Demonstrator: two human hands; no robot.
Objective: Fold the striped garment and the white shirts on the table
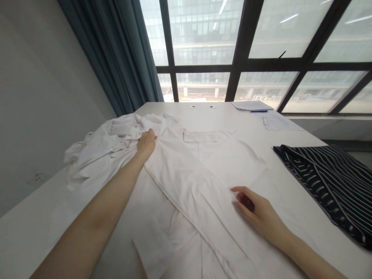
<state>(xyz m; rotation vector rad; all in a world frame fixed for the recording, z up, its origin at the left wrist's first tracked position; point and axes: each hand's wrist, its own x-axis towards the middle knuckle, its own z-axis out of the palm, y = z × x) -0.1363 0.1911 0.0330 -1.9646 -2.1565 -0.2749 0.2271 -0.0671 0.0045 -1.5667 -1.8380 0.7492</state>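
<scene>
A white collared shirt [188,186] lies spread over the white table, its collar [203,136] toward the window. One part of the cloth crosses the body diagonally in a long fold. At the shirt's upper left edge, my left hand [147,142] is closed on the fabric, its fingertips partly hidden. My right hand [258,213] hovers at or just over the shirt's right side, thumb and forefinger curved with a gap between them. I see nothing held in it; whether its fingertips touch the cloth I cannot tell.
A crumpled heap of white cloth [99,149] lies beyond my left arm. On the right is a folded black-and-white striped cloth [331,182]. Papers [251,105] and a blue pen [258,111] lie at the table's far end, before the window and a blue curtain [119,50].
</scene>
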